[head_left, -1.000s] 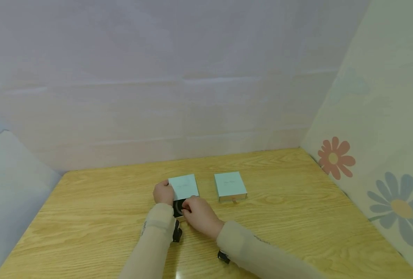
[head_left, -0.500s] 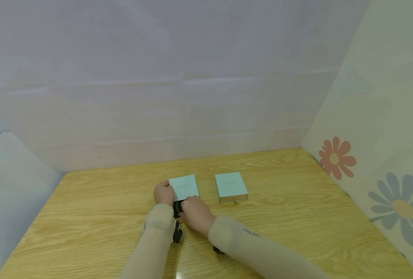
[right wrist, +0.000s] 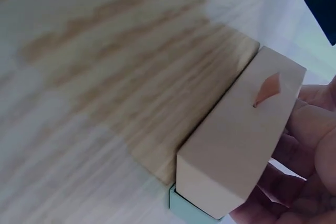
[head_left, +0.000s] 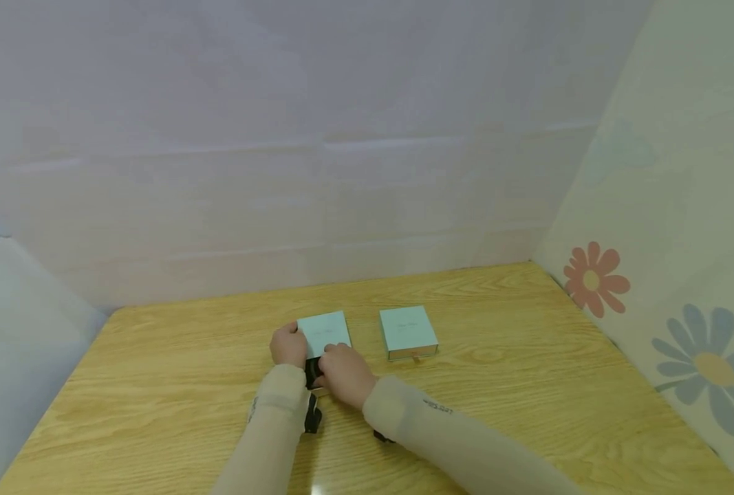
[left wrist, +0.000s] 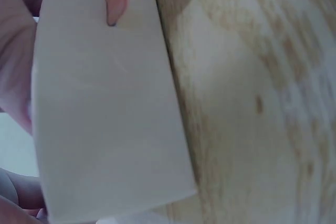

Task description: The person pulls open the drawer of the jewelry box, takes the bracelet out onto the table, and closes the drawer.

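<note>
Pale box [head_left: 322, 331] lies on wooden table [head_left: 527, 385], drawer [right wrist: 228, 135] out toward six o'clock. Left hand [head_left: 288, 347] clamps box's nine-o'clock side; right hand [head_left: 345, 375], at five, bends fingers over drawer, hold hidden from me. Step apparently work inside; next move calls for steady box.

One high view, two close ones

From above, the head camera faces forward and down, the table [head_left: 168, 392] across its lower frame. Left wrist looks closely at the drawer [left wrist: 110, 119], left of frame; right wrist, slightly farther, sees it obliquely, lower right. Both wrist views share its ribbon [right wrist: 270, 88].
</note>
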Demonstrator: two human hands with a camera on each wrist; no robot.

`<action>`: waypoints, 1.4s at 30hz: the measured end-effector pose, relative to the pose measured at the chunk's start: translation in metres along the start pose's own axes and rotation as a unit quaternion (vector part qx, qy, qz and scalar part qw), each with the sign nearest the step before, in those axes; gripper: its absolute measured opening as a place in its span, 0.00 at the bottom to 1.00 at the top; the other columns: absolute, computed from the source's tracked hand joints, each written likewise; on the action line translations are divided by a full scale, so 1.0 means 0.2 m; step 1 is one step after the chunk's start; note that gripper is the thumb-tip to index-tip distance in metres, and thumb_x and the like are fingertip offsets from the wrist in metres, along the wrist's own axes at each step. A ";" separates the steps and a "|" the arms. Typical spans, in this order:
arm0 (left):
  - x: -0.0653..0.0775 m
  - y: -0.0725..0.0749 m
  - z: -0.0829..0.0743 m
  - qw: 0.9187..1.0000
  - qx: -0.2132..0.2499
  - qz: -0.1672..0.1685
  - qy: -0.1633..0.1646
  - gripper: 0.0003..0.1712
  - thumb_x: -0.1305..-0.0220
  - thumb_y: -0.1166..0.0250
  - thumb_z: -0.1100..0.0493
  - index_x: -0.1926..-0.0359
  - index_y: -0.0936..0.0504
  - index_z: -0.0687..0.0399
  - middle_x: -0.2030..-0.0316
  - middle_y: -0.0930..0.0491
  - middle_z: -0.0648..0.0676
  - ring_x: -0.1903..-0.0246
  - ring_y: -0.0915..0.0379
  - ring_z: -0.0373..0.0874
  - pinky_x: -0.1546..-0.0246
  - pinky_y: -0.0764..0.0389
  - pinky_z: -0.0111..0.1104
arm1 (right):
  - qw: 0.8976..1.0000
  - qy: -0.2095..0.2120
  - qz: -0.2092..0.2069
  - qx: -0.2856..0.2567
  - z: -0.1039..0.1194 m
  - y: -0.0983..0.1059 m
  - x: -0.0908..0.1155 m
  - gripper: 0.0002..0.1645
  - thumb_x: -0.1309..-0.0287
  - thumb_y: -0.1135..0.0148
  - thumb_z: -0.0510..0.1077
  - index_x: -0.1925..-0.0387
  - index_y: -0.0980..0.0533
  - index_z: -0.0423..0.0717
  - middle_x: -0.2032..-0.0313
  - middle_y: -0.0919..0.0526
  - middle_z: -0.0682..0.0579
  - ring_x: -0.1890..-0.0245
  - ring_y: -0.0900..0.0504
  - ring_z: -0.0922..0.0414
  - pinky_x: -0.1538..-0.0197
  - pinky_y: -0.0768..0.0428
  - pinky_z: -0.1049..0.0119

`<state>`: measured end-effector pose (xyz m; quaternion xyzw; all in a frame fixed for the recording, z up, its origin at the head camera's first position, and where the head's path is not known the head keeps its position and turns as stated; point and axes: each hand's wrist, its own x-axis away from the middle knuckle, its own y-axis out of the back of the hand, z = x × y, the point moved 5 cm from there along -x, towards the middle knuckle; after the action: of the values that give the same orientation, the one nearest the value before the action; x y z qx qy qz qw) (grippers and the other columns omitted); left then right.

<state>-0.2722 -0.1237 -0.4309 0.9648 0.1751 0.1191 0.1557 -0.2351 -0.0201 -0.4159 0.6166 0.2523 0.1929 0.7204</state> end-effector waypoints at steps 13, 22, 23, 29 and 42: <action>0.01 0.00 0.02 1.000 0.024 0.004 0.009 0.23 0.25 0.57 0.67 0.34 0.33 0.71 0.35 0.35 0.71 0.38 0.37 0.64 0.44 0.29 0.47 | 1.000 -0.003 -0.010 -0.011 0.02 -0.03 0.01 0.12 0.42 0.32 0.41 0.81 0.19 0.48 0.77 0.26 0.54 0.75 0.28 0.58 0.71 0.28 0.69; 0.00 0.00 0.02 1.000 0.012 -0.001 -0.002 0.22 0.26 0.56 0.68 0.35 0.32 0.73 0.36 0.34 0.71 0.36 0.40 0.66 0.38 0.33 0.51 | 0.998 0.015 -0.007 -0.063 0.03 0.00 0.03 0.21 0.41 0.37 0.35 0.87 0.31 0.49 0.85 0.30 0.56 0.83 0.29 0.63 0.78 0.34 0.74; 0.00 0.00 0.02 1.000 0.009 -0.002 -0.002 0.22 0.26 0.56 0.68 0.35 0.32 0.73 0.37 0.34 0.71 0.36 0.40 0.66 0.38 0.33 0.51 | 0.998 0.018 -0.003 -0.063 0.03 0.00 0.03 0.21 0.40 0.38 0.35 0.87 0.31 0.49 0.85 0.30 0.56 0.83 0.30 0.63 0.78 0.34 0.74; -0.01 0.00 0.02 1.000 0.004 -0.004 -0.005 0.23 0.27 0.56 0.68 0.35 0.31 0.72 0.37 0.34 0.71 0.37 0.39 0.65 0.39 0.31 0.50 | 0.998 0.047 0.002 -0.041 0.03 0.03 0.08 0.15 0.38 0.39 0.35 0.81 0.26 0.47 0.84 0.27 0.55 0.82 0.28 0.63 0.78 0.32 0.74; -0.02 0.00 0.01 1.000 -0.019 -0.001 -0.013 0.23 0.26 0.55 0.67 0.35 0.32 0.72 0.37 0.34 0.71 0.38 0.36 0.64 0.43 0.28 0.49 | 0.996 0.088 -0.013 0.021 0.00 0.03 0.13 0.10 0.38 0.37 0.40 0.75 0.25 0.45 0.82 0.26 0.56 0.81 0.26 0.62 0.75 0.29 0.72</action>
<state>-0.2750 -0.1257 -0.4341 0.9630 0.1720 0.1094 0.1764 -0.2146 -0.0028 -0.4124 0.6088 0.3262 0.2317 0.6851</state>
